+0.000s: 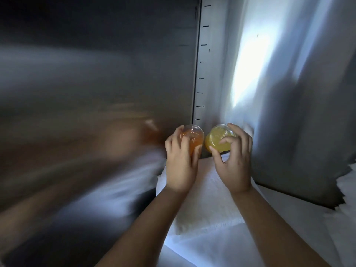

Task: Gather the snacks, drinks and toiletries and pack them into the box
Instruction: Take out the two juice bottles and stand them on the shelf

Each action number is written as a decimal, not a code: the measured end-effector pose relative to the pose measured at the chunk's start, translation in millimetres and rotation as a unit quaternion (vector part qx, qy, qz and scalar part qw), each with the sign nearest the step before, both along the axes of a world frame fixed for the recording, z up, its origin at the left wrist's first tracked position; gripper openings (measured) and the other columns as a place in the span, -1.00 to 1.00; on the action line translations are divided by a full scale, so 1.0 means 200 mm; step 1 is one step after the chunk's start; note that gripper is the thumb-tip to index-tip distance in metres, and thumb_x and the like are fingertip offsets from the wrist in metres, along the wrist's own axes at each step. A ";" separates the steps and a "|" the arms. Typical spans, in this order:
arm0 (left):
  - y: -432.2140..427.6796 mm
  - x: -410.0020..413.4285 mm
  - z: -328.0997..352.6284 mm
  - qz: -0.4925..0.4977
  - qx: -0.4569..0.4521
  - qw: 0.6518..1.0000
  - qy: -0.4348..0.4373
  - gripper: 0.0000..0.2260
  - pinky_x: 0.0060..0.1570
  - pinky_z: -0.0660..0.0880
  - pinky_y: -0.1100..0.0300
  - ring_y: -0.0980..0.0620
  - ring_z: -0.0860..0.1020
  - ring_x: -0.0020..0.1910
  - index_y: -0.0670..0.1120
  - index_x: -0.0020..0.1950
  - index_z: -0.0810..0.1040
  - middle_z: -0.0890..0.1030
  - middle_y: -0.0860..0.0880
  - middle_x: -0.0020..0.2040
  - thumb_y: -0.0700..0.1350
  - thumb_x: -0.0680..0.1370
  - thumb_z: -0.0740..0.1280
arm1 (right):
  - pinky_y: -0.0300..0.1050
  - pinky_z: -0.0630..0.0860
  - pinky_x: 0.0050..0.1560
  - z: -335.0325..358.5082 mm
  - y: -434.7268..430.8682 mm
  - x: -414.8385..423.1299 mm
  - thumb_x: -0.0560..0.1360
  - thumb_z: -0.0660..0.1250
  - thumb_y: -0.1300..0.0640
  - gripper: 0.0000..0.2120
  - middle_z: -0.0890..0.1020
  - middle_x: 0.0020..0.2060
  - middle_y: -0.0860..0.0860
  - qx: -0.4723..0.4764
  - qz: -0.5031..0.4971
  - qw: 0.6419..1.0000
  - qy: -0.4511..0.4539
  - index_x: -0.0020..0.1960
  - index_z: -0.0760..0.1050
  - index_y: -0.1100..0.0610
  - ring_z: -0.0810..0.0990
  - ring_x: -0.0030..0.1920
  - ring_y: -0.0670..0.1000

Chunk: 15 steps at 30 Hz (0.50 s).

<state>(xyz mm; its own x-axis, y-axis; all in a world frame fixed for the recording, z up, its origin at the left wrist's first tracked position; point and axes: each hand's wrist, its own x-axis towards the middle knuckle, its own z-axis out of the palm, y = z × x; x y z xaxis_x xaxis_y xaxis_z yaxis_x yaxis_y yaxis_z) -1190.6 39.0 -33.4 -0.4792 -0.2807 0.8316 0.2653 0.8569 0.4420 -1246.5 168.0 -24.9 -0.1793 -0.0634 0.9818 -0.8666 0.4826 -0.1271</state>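
Two drinks are in your hands, just beside each other, before a metal wall [96,74] at the far end of a white towel [204,209]. Your left hand [180,162] has its fingers [178,132] curled round the orange drink [194,139]. Your right hand [234,166] wraps fingers [236,132] and thumb round the yellow drink [217,140]. Everything to the left is blurred.
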 end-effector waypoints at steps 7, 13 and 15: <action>0.06 0.43 0.19 -0.048 0.025 0.998 0.019 -0.81 0.16 0.04 0.55 0.04 0.26 0.27 0.18 0.17 0.39 0.38 -0.02 0.30 0.08 0.57 0.16 | -0.02 0.41 0.22 0.16 0.00 0.46 0.45 0.38 0.09 -0.76 0.47 0.21 0.19 -0.065 0.018 0.997 -0.025 -0.04 0.50 0.27 0.43 0.24 0.15; 0.09 0.83 0.19 -0.118 0.113 0.987 -0.009 -0.80 -0.01 0.22 0.61 0.26 0.41 0.08 0.36 0.09 0.33 0.35 0.14 0.21 0.08 0.53 0.23 | -0.07 0.38 0.27 0.19 -0.02 0.90 0.50 0.29 0.04 -0.74 0.50 0.23 0.14 -0.071 0.021 0.995 -0.070 -0.01 0.55 0.25 0.47 0.24 0.13; 0.08 0.95 0.17 -0.129 0.116 0.985 -0.010 -0.76 0.01 0.24 0.57 0.22 0.41 0.09 0.34 0.10 0.32 0.35 0.11 0.22 0.02 0.55 0.26 | -0.08 0.38 0.27 0.16 -0.02 1.03 0.50 0.28 0.01 -0.72 0.50 0.24 0.11 -0.067 -0.005 0.995 -0.074 0.00 0.55 0.23 0.46 0.24 0.10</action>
<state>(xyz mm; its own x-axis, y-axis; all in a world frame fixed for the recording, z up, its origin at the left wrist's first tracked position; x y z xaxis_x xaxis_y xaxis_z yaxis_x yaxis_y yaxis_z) -999.7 55.3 1.5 -0.5755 -0.3283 0.7490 0.4502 0.6374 0.6253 -1040.3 163.9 8.0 -0.3222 0.0691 0.9442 -0.8291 0.4608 -0.3167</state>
